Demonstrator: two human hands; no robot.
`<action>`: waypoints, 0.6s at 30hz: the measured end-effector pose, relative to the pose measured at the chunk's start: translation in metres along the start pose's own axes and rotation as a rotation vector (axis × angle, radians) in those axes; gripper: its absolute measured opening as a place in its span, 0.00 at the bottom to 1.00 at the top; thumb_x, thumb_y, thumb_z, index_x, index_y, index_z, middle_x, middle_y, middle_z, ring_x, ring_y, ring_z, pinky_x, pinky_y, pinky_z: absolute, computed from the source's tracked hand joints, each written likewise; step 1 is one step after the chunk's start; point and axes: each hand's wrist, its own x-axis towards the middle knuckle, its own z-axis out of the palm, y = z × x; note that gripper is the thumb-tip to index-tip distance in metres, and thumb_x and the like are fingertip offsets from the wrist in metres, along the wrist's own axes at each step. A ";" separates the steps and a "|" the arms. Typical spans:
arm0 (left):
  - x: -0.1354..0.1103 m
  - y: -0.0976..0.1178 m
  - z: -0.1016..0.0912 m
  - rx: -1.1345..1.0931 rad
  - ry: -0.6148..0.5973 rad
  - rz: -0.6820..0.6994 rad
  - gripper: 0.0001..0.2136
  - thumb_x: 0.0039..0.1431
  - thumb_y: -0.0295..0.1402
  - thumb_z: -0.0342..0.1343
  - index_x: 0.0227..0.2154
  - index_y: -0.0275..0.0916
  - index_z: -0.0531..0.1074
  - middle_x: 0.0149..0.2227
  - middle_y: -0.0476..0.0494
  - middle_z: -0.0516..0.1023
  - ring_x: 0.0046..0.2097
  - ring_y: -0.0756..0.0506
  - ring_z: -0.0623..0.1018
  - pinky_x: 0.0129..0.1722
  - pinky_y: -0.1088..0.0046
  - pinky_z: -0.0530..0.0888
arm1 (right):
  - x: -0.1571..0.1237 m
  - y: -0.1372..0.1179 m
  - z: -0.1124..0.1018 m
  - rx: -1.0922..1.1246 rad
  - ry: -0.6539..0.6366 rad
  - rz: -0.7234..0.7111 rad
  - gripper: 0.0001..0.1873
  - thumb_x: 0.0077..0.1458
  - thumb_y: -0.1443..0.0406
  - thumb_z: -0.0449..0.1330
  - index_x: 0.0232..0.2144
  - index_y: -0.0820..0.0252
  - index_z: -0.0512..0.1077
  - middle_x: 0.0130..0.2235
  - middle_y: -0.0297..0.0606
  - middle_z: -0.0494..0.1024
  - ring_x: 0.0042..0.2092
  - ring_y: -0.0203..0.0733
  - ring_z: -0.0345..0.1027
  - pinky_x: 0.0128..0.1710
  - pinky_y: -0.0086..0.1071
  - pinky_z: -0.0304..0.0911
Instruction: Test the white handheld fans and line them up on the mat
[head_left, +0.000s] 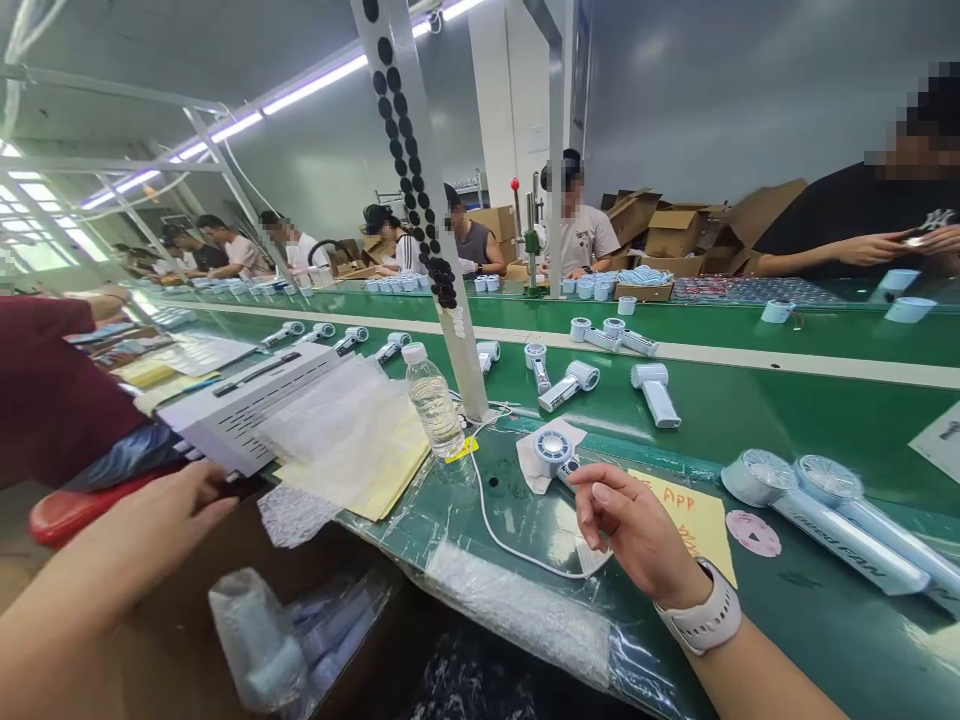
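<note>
My right hand (634,525), wearing a pale wristwatch (701,610), hovers over the bench with its fingers loosely bent and apart. Its index fingertip is at the handle of a small handheld fan (553,448); whether it touches cannot be told. The fan lies on a white tissue (534,470), its handle partly hidden by the fingers. A white cable (487,515) loops below it. Off to the left, my left hand (184,505) is beside the corner of a white slotted box (247,415), thumb apart from the bent fingers, nothing visible in it.
A water bottle (435,405) stands by a metal post (450,330). Papers (375,440) overhang the bench edge. Two large fans (847,535) lie right; several small fans (656,395) line the green belt. Bagged items (259,640) sit below. Co-workers sit opposite; another person is at left.
</note>
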 end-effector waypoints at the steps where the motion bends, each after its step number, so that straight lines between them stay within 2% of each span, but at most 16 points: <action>1: 0.000 0.022 0.008 -0.007 -0.039 0.019 0.17 0.42 0.52 0.60 0.28 0.46 0.72 0.21 0.48 0.77 0.22 0.41 0.74 0.23 0.65 0.70 | 0.003 0.002 -0.002 -0.059 0.032 -0.020 0.19 0.50 0.50 0.65 0.35 0.59 0.74 0.22 0.30 0.70 0.19 0.33 0.61 0.19 0.28 0.52; 2: -0.001 0.049 0.019 -0.025 -0.136 0.044 0.17 0.48 0.51 0.58 0.35 0.46 0.74 0.29 0.45 0.81 0.30 0.39 0.79 0.29 0.64 0.74 | 0.006 0.004 -0.005 -0.143 0.074 -0.048 0.19 0.50 0.50 0.63 0.35 0.59 0.74 0.22 0.30 0.70 0.19 0.34 0.61 0.19 0.28 0.53; 3: -0.002 0.079 0.031 -0.073 -0.237 0.091 0.17 0.52 0.50 0.55 0.38 0.45 0.74 0.34 0.44 0.82 0.35 0.39 0.80 0.32 0.64 0.75 | 0.009 0.006 -0.009 -0.240 0.123 -0.080 0.20 0.50 0.50 0.62 0.35 0.60 0.74 0.22 0.30 0.69 0.20 0.35 0.61 0.19 0.29 0.54; 5: -0.001 0.142 0.061 -0.192 -0.391 0.260 0.16 0.57 0.48 0.52 0.39 0.44 0.74 0.42 0.42 0.81 0.42 0.39 0.80 0.38 0.64 0.77 | 0.016 0.007 -0.021 -0.427 0.246 -0.148 0.20 0.52 0.49 0.59 0.35 0.60 0.73 0.22 0.31 0.69 0.21 0.37 0.62 0.21 0.32 0.58; 7: 0.005 0.195 0.096 -0.246 -0.423 0.470 0.13 0.60 0.42 0.51 0.42 0.43 0.74 0.49 0.41 0.78 0.51 0.40 0.77 0.51 0.61 0.75 | 0.024 0.005 -0.041 -0.552 0.408 -0.209 0.19 0.53 0.50 0.57 0.37 0.59 0.73 0.25 0.33 0.70 0.24 0.40 0.64 0.26 0.36 0.63; 9: 0.016 0.233 0.133 -0.241 -0.461 0.597 0.15 0.59 0.39 0.55 0.48 0.44 0.73 0.60 0.39 0.69 0.63 0.39 0.68 0.63 0.56 0.65 | 0.030 0.000 -0.064 -0.655 0.593 -0.259 0.19 0.54 0.52 0.55 0.39 0.60 0.72 0.32 0.40 0.73 0.32 0.46 0.68 0.34 0.40 0.66; 11: 0.030 0.253 0.167 -0.196 -0.613 0.634 0.25 0.50 0.34 0.64 0.53 0.41 0.70 0.64 0.36 0.65 0.66 0.36 0.64 0.64 0.57 0.63 | 0.035 -0.002 -0.084 -0.781 0.749 -0.278 0.19 0.54 0.56 0.54 0.42 0.62 0.72 0.42 0.49 0.74 0.44 0.52 0.68 0.44 0.46 0.66; 13: 0.042 0.260 0.193 -0.154 -0.813 0.604 0.36 0.41 0.29 0.68 0.57 0.39 0.67 0.60 0.35 0.70 0.62 0.35 0.69 0.61 0.59 0.66 | 0.040 -0.001 -0.097 -0.910 0.836 -0.250 0.20 0.53 0.60 0.54 0.45 0.65 0.73 0.50 0.55 0.71 0.54 0.57 0.65 0.54 0.49 0.62; 14: 0.046 0.259 0.201 -0.161 -0.881 0.580 0.37 0.39 0.27 0.68 0.57 0.40 0.66 0.58 0.36 0.72 0.60 0.35 0.72 0.59 0.59 0.68 | 0.044 0.001 -0.102 -0.973 0.864 -0.221 0.21 0.52 0.62 0.55 0.46 0.66 0.74 0.54 0.57 0.69 0.58 0.59 0.61 0.57 0.51 0.59; 16: 0.051 0.254 0.211 -0.219 -0.938 0.555 0.34 0.39 0.26 0.67 0.55 0.42 0.68 0.54 0.40 0.76 0.55 0.35 0.76 0.55 0.60 0.71 | 0.057 0.006 -0.107 -1.088 0.909 -0.153 0.22 0.50 0.65 0.57 0.48 0.65 0.76 0.61 0.58 0.63 0.65 0.63 0.52 0.62 0.52 0.51; 18: 0.050 0.249 0.212 -0.330 -0.911 0.547 0.30 0.40 0.29 0.67 0.51 0.43 0.71 0.51 0.43 0.78 0.53 0.34 0.76 0.53 0.60 0.71 | 0.073 0.008 -0.111 -1.179 0.949 -0.092 0.23 0.49 0.68 0.59 0.49 0.62 0.77 0.66 0.55 0.56 0.69 0.64 0.43 0.64 0.54 0.45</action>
